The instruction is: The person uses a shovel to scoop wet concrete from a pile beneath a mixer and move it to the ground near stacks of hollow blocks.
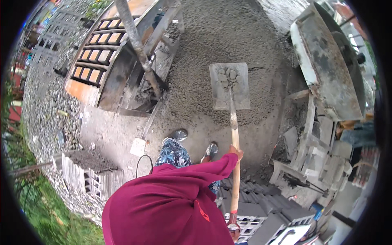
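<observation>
A square-bladed shovel [236,126] with a wooden shaft runs from the wet grey concrete mix [192,53] back along my right side. My left hand [235,152], at the end of a maroon sleeve reaching across, is closed around the middle of the shaft. At the rear end, my right hand [234,233] is closed on the reddish grip, its fingers partly hidden. The flat metal blade [218,96] is over the mix, with a few grey lumps [228,77] near its middle. Whether the blade touches the mix, I cannot tell.
A rusty block-mould machine [114,45] stands at the left, a slanted metal pole [134,36] beside it. At the right is a large rusty metal hopper [330,61]. Stacked hollow blocks [261,204] lie close behind my right side, others [92,175] at left. Gravel [45,106] borders the left.
</observation>
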Available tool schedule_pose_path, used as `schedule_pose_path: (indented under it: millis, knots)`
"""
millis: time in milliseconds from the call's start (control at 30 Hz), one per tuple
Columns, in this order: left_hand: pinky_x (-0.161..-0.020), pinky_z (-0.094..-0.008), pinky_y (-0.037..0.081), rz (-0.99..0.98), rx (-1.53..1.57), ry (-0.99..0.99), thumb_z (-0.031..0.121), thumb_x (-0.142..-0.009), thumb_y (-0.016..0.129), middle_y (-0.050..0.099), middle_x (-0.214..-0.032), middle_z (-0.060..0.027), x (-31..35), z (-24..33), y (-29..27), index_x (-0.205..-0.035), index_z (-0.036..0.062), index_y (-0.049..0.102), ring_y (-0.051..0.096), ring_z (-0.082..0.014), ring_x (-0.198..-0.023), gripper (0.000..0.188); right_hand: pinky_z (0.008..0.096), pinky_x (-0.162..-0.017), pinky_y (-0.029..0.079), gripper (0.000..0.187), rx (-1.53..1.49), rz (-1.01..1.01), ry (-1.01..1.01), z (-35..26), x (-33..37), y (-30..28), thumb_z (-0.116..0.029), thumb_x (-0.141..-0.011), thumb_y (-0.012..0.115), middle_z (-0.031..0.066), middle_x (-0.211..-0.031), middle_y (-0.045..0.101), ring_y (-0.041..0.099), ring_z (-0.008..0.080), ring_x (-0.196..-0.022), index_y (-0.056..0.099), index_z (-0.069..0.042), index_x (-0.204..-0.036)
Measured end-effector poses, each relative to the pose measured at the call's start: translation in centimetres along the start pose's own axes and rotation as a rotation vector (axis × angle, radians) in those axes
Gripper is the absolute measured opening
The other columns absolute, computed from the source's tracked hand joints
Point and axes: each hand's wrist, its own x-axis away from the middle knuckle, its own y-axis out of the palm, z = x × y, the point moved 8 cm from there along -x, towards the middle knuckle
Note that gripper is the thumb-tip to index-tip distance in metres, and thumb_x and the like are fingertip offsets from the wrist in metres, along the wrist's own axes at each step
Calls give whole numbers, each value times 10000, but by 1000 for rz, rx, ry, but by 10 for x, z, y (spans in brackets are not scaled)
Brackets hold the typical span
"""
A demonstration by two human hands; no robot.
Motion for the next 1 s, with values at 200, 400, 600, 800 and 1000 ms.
schedule_pose_path:
  millis: [200, 400, 600, 800, 1000]
  knots:
    - [-703, -435, 537, 49, 294, -209, 259, -757, 659, 628, -936, -249, 33, -80, 35, -1131, -87, 454, 673, -340, -850, 549, 297, -402, 417, 260, 386, -254, 20, -99, -45, 76, -298, -773, 606, 5, -510, 442, 443, 147, -428, 481, -109, -647]
    - [-630, -460, 545, 48, 686, -381, 272, -728, 668, 640, -892, -207, 41, -151, 63, -1098, -78, 513, 675, -338, -831, 533, 295, -405, 419, 252, 701, -494, 3, -134, -23, 161, -286, -783, 600, 7, -512, 445, 445, 149, -429, 487, -104, -650]
    - [-570, -454, 563, 215, 878, -382, 287, -743, 653, 666, -764, -196, 58, -171, -74, -947, -62, 617, 681, -321, -627, 406, 293, -408, 422, 244, 884, -780, -9, -116, 41, 214, -273, -792, 595, 8, -514, 447, 446, 151, -431, 494, -100, -653]
    - [-454, -392, 490, 789, 689, -196, 306, -796, 677, 650, -696, -161, 105, -247, -499, -816, -80, 636, 625, -258, -536, 388, 284, -431, 440, 195, 728, -1114, 417, 91, 66, 258, -217, -834, 564, 23, -558, 489, 486, 160, -460, 547, -64, -714]
    - [-581, -442, 544, 1382, 790, 108, 286, -814, 596, 642, -737, -191, 347, -306, -892, -921, -73, 577, 655, -322, -611, 375, 281, -493, 444, 205, 931, -1376, 579, 286, 318, 318, -189, -802, 672, 56, -581, 566, 556, 160, -503, 604, -26, -699]
